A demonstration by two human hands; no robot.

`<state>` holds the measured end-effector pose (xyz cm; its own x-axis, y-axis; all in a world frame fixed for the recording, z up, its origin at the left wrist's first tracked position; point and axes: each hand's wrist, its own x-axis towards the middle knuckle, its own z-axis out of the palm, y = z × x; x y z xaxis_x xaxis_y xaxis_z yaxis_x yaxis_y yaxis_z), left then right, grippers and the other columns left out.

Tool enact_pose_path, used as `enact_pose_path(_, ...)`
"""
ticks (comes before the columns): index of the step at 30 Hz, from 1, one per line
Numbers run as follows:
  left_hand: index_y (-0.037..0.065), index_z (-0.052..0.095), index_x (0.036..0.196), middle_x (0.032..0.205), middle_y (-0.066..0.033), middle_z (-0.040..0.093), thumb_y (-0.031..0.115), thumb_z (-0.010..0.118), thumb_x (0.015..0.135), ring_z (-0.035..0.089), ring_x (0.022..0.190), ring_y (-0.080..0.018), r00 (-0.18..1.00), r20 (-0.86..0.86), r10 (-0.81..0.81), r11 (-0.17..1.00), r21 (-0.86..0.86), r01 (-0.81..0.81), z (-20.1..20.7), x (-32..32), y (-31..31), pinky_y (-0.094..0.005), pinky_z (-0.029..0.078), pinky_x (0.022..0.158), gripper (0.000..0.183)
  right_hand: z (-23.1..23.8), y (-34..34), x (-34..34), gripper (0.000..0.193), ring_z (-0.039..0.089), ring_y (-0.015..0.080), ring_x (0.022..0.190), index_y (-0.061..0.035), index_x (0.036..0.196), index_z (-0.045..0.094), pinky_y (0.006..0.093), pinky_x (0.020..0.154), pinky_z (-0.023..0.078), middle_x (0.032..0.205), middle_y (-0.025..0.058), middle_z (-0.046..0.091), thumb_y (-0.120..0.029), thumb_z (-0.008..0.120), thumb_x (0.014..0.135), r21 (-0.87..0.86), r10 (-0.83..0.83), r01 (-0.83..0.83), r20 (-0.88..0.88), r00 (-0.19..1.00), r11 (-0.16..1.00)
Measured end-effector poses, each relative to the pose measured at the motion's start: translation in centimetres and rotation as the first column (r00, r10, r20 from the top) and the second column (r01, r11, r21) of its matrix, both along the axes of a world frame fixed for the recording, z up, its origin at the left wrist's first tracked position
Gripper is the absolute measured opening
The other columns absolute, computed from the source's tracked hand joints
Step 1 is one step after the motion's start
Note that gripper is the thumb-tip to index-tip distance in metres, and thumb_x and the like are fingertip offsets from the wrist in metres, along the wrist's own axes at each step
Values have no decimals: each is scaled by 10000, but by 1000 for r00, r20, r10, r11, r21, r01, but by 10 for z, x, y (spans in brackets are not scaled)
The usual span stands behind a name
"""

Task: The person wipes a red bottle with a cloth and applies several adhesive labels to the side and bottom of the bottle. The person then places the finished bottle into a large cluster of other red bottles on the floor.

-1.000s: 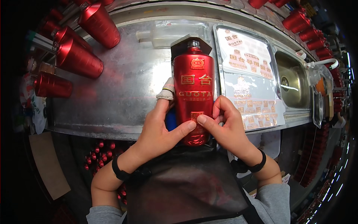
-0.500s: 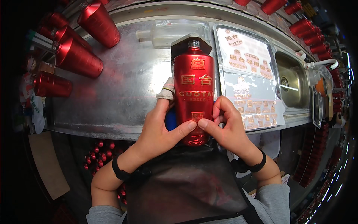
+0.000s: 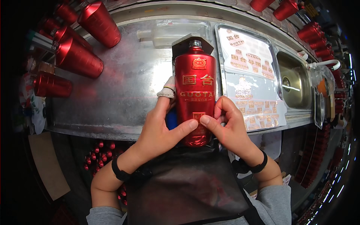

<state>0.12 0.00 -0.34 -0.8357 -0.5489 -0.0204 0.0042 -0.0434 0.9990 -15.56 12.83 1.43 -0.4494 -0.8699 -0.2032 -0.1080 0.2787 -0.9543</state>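
Note:
A red metallic glass bottle [image 3: 195,80] with gold lettering and emblems lies before me, its neck pointing away, resting against a dark angular stand [image 3: 182,44]. My left hand [image 3: 160,123] grips its left side, the index finger wrapped in a white cloth cover with a thin yellow band. On the other side, my right hand [image 3: 233,125] has its fingers curled against the lower edge. Both thumbs press side by side on a small gold square decal [image 3: 198,115] near the bottle's base, partly hiding it. Something blue [image 3: 171,119] shows beneath the bottle.
Several red bottles [image 3: 80,58] stand at the left of the metal bench [image 3: 123,90]. A clear glass bottle [image 3: 180,33] lies at the back. To the right, a tray [image 3: 219,60] holds gold decal sheets [image 3: 247,56], beside a sink [image 3: 294,80]. More red bottles [image 3: 287,9] line the far edge.
My thumbs have shifted very slightly to the right and up on the decal. Along the far edge, the red bottles have moved left, and another shows at the far left.

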Motion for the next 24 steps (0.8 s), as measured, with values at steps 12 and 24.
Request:
enact_pose_path(12, -30, 248, 1500, 1442, -156, 429, 209, 705, 888, 436, 1333, -232, 999, 41, 33, 994, 100, -37, 4, -9, -1, -377, 311, 1126, 801, 4, -3, 0, 376, 395, 24, 642, -85, 756, 431, 202, 549, 357, 695, -40, 470, -209, 770, 861, 15, -25, 25, -3, 1000, 1000)
enact_pose_path(24, -38, 163, 1529, 1507, -172, 339, 205, 719, 874, 350, 1396, -244, 999, -16, -32, 999, 38, 33, -5, 2, -1, -380, 262, 1153, 893, -4, 5, -4, 345, 396, -6, 620, -97, 818, 440, 181, 532, 346, 712, -56, 485, -169, 777, 842, -5, 35, -35, 134, 990, 999)
